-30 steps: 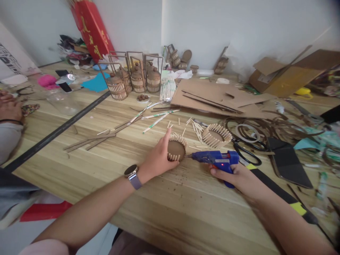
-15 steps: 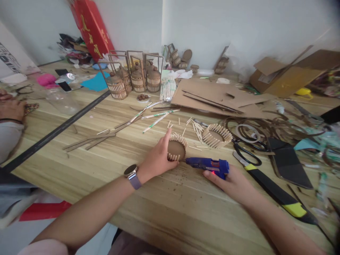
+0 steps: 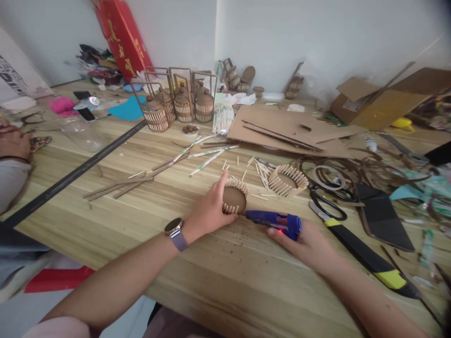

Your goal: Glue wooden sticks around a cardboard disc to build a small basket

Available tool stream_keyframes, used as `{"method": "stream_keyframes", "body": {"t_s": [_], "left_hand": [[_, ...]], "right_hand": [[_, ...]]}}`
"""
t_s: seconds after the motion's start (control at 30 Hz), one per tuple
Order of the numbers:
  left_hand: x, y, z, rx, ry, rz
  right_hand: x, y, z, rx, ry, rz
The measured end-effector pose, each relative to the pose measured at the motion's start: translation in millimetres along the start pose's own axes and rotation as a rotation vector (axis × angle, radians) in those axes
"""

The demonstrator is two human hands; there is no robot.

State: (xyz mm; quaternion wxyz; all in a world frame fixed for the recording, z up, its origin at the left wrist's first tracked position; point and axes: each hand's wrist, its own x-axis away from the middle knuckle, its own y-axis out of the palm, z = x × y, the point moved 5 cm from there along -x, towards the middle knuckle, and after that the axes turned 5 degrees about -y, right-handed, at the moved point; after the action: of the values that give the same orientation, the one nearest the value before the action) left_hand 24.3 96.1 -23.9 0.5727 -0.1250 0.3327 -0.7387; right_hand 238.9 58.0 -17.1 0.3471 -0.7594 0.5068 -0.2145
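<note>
My left hand (image 3: 213, 206), with a watch at the wrist, is wrapped round the left side of a small round brown basket base (image 3: 234, 197) edged with short upright wooden sticks. My right hand (image 3: 303, 244) grips a blue hot glue gun (image 3: 273, 222) with a red light on it. The gun's nozzle points left and comes close to the front right edge of the base, near my left thumb; whether it touches I cannot tell. Behind and to the right lies a second stick-edged ring (image 3: 288, 180), beside a small heap of loose short sticks (image 3: 262, 173).
Several finished lidded baskets with tall handles (image 3: 183, 105) stand at the back. Cardboard (image 3: 275, 124) lies behind the work. On the right are scissors (image 3: 329, 206), a yellow-black cutter (image 3: 366, 253) and a phone (image 3: 382, 216). Another person's hands (image 3: 16, 141) rest at the far left.
The glue gun and my right hand have shifted very slightly left and down along the base's front edge. My left hand and the base stay in place.
</note>
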Motion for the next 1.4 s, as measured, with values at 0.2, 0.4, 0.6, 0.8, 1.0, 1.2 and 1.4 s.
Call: {"method": "stream_keyframes", "body": {"t_s": [0.2,0.4,0.6,0.8,1.0,1.2,1.4], "left_hand": [[-0.4,0.0,-0.9,0.008,-0.003,0.004],[0.3,0.1,-0.5,0.008,-0.005,0.004],[-0.2,-0.6,0.0,-0.003,-0.005,0.004],[-0.1,0.1,-1.1,0.01,-0.007,0.009],[-0.2,-0.3,-1.1,0.014,-0.003,0.013],[-0.5,0.1,-2.0,0.028,-0.014,0.0],[-1.3,0.0,0.3,0.012,-0.015,-0.009]], "right_hand": [[-0.1,0.2,-2.6,0.003,0.012,-0.014],[0.4,-0.8,-3.0,0.007,0.014,0.007],[0.4,0.4,-2.8,0.025,0.021,-0.013],[0.0,-0.3,-3.2,0.031,0.031,0.013],[0.4,-1.3,-15.3,0.105,-0.08,0.015],[3.4,-13.7,-17.8,0.22,-0.182,0.173],[6.8,-19.8,0.9,-0.167,0.059,-0.124]]}}
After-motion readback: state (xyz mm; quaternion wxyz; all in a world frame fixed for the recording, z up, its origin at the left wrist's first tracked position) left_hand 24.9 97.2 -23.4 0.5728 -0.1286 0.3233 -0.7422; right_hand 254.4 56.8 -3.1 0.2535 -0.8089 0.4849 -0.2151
